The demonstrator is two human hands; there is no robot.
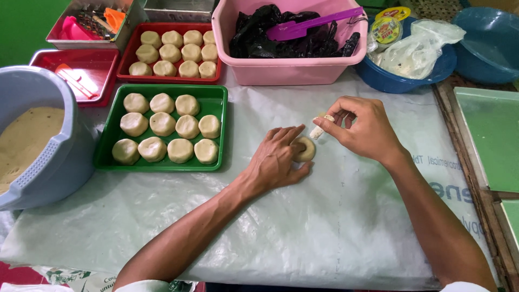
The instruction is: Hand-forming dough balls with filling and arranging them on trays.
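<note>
- Bucket (38, 157), pale blue, stands at the far left on the sheet-covered table, filled with beige dough.
- Red tray (73, 81) behind the bucket holds a couple of small pink tools; next to it a second red tray (175, 78) carries eleven round dough pieces in rows.
- Metal box (89, 21) at the top left is crowded with utensils.
- Green tray (216, 130), just right of the bucket, holds eleven flattened dough rounds (165, 132) in three rows.
- Left hand (275, 159) lies palm down on the plastic sheet (270, 227) at centre, fingers spread loosely and cupped around a dough disc (305, 148), touching its left edge without lifting it.
- Dough disc rests flat on the sheet, between the two hands, well right of the green tray.
- Right hand (362, 130) hovers just right of the disc, thumb and forefinger pinched on a small pale stick (320, 128) whose lower end points at the disc.
- Pink tub (286, 67) behind the hands contains black plastic and a purple scraper (313, 24).
- Blue bowl (400, 78) to its right holds a clear bag (419, 48) and a small lidded cup.
- Teal basin (486, 43) sits in the top right corner; a green board (492, 135) lies along the right edge.
</note>
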